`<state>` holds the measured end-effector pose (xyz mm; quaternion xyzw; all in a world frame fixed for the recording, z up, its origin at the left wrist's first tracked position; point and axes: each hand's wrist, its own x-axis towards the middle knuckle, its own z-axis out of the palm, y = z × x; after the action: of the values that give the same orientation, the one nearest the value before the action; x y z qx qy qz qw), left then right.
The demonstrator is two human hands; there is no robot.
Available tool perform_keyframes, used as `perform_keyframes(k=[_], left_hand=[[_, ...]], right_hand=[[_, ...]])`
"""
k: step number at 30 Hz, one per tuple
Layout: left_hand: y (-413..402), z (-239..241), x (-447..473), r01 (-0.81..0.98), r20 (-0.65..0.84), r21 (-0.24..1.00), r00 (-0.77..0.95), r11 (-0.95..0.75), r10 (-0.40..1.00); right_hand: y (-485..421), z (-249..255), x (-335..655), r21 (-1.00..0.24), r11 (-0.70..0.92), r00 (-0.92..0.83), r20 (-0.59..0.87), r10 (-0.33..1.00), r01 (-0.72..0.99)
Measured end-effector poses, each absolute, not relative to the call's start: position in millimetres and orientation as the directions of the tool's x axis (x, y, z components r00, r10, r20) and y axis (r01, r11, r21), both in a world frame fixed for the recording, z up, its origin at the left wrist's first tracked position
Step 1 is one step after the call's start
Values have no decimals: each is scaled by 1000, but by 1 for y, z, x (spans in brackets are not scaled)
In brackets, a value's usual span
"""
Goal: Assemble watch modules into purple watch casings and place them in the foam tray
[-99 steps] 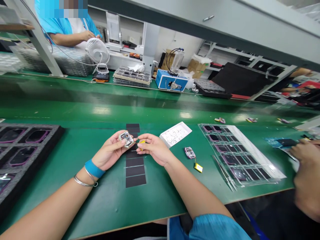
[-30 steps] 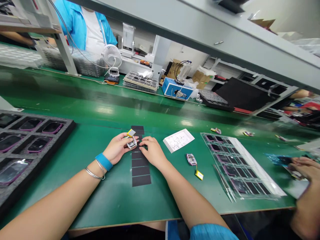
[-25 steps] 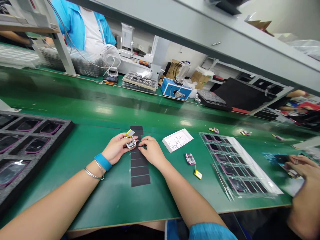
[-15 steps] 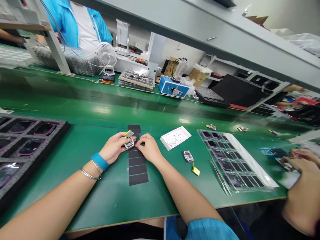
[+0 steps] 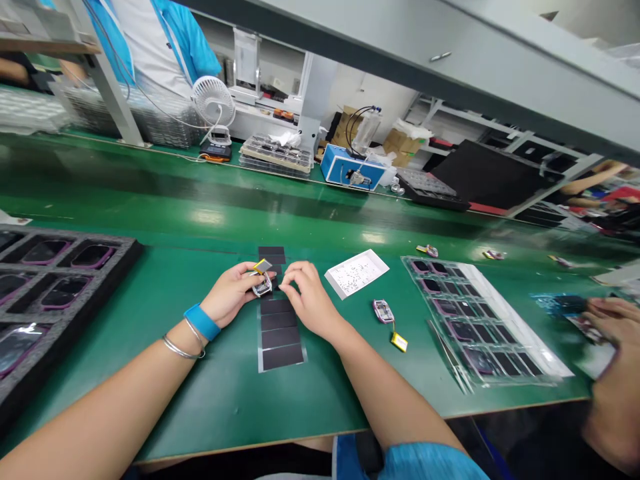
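Observation:
My left hand point(image 5: 231, 293) grips a small watch-like casing point(image 5: 261, 285) with a yellow battery point(image 5: 261, 266) sticking up from it. It is held low over a strip of black rectangular pads point(image 5: 277, 323) on the green table point(image 5: 200, 400). My right hand point(image 5: 309, 297) rests on the strip just right of the casing, fingertips pinched together at a pad near the casing. What the pinch holds is too small to make out. A blue band and a metal bangle sit on my left wrist.
A second casing point(image 5: 382, 310) with a yellow battery point(image 5: 399, 341) lies to the right, near a white card point(image 5: 357, 272) and a clear tray of parts point(image 5: 475, 320). A black foam tray point(image 5: 55, 287) is at left. Another person's hands point(image 5: 613, 333) work at far right.
Earlier both hands held the casing and its battery raised above the table. They have since dropped onto the pad strip, the battery flipped up over the casing, and my right fingers shifted onto the pads.

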<state>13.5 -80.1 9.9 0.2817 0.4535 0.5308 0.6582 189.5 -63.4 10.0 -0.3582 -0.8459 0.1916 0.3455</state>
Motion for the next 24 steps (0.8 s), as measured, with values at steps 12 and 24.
perform_keyframes(k=[12,24], left_hand=[[-84,7,16,-305,-290,901,109,309,951],[-85,6,19,-246,-277,919,151,308,949]], right_hand=[[-68,8,188,-831,474,-356,367,860,289],[-71,13,185,-875,439,-478,303,825,203]])
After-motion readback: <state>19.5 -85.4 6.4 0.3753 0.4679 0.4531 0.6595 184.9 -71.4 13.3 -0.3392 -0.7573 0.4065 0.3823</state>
